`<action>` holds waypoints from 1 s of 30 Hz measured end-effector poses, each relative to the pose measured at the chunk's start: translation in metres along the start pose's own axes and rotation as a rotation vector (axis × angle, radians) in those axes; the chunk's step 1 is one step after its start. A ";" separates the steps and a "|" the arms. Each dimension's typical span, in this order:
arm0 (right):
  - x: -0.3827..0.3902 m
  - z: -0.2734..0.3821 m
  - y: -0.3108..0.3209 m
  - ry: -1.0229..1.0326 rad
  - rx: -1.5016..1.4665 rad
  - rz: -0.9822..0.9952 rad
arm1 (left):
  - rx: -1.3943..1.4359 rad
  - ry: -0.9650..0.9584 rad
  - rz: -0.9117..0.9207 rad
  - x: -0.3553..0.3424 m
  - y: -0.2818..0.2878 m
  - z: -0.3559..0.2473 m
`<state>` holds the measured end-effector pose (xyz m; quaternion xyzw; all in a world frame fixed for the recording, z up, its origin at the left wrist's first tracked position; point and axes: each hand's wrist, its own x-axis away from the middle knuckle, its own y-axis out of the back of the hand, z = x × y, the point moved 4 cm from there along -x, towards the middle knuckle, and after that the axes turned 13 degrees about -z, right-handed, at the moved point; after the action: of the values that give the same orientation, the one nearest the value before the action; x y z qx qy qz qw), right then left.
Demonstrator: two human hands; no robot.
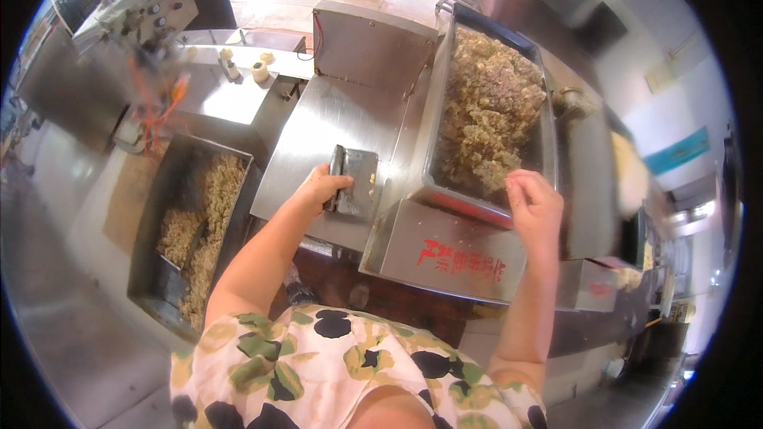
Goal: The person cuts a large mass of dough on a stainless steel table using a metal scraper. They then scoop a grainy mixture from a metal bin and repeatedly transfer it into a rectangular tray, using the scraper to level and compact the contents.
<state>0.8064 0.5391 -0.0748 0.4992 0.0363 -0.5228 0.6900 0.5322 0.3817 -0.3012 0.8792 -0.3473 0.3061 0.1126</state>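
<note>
My left hand (319,186) is closed round the rolled edge of a flat metal scraper (358,184). The scraper rests over the steel worktop (338,127), and a few small pale bits cling near its right edge. My right hand (537,205) hovers at the near right corner of a deep metal tray (429,139), its fingertips pinched together. Whatever lies between those fingertips is too small to make out. Inside that tray sits a heap of clumpy brownish-yellow mixture (493,95), piled highest toward the far side.
To the left, a dark tray (151,222) holds more crumbly mixture (208,238). A raised steel panel (373,40) backs the worktop. Small containers (260,71) stand on a white surface beyond. A steel box front with red markings (453,250) is close before me. Machinery flanks the right.
</note>
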 end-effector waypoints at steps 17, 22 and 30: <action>-0.004 -0.034 0.040 -0.060 -0.406 -0.189 | -0.022 -0.752 0.381 0.137 -0.173 -0.201; -0.005 -0.047 0.053 0.061 -0.368 -0.266 | -0.060 -0.691 0.532 0.145 -0.214 -0.181; -0.006 -0.052 0.054 -0.025 -0.487 -0.097 | 0.135 -0.616 0.509 0.145 -0.226 -0.181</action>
<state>0.8694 0.5781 -0.0619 0.3096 0.1765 -0.5372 0.7645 0.6855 0.5435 -0.0655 0.8212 -0.5504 0.0687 -0.1340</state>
